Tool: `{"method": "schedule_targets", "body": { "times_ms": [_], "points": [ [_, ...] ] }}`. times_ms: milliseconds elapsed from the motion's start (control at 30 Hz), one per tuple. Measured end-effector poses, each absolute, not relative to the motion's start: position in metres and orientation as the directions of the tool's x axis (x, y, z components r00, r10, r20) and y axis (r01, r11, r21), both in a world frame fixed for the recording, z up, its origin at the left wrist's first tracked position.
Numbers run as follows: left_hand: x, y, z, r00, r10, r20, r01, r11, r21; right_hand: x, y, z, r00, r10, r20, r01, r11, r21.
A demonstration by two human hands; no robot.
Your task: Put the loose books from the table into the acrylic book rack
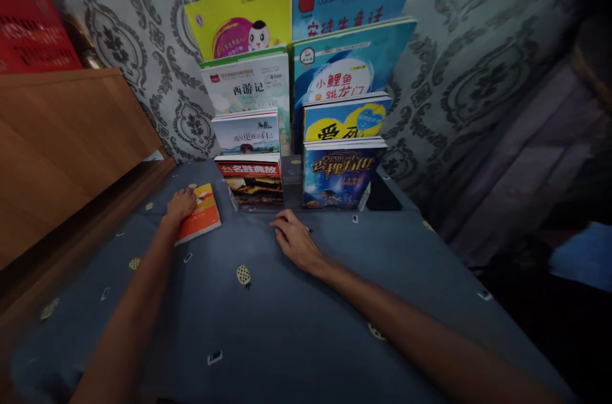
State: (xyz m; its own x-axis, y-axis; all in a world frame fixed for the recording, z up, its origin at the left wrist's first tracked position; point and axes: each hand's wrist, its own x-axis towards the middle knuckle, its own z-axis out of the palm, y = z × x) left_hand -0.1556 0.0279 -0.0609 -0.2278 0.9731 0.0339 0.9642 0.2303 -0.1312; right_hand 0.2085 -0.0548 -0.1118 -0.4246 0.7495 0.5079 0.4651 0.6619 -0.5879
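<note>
My left hand (pixel 180 205) rests with curled fingers on the near left edge of an orange book (pixel 203 213) that lies flat on the grey-blue patterned cloth (pixel 268 321). My right hand (pixel 295 239) lies on the cloth with fingers loosely bent, holding nothing, just in front of the book rack. The tiered rack (pixel 289 174) holds two columns of upright books against the wall. Nearest in the left column is a red-titled book (pixel 252 181). A dark blue fantasy-cover book (pixel 338 174) stands nearest in the right column.
Behind the front books stand taller ones: white (pixel 246 86), yellow-green (pixel 241 18) and blue (pixel 351 66). A wooden headboard (pixel 62 136) runs along the left, with a red box (pixel 29 21) above it. Patterned wallpaper backs the rack. The right side drops into dark space.
</note>
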Motion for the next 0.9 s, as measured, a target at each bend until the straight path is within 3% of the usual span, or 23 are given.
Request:
{"method": "schedule_targets", "body": {
  "times_ms": [167, 500, 900],
  "points": [
    [-0.132, -0.006, -0.057, -0.314, 0.946, 0.078, 0.934, 0.323, -0.151, 0.208, -0.053, -0.112, -0.406, 0.77, 0.493, 0.444, 0.637, -0.63],
    [-0.09, -0.076, -0.044, -0.276, 0.955, 0.11, 0.93, 0.294, -0.221, 0.233, -0.062, -0.109, -0.414, 0.782, 0.467, 0.429, 0.62, -0.657],
    [-0.052, -0.116, -0.027, -0.268, 0.963, -0.007, 0.929, 0.257, -0.265, 0.288, -0.083, -0.104, -0.384, 0.783, 0.49, 0.453, 0.622, -0.639]
  ]
}}
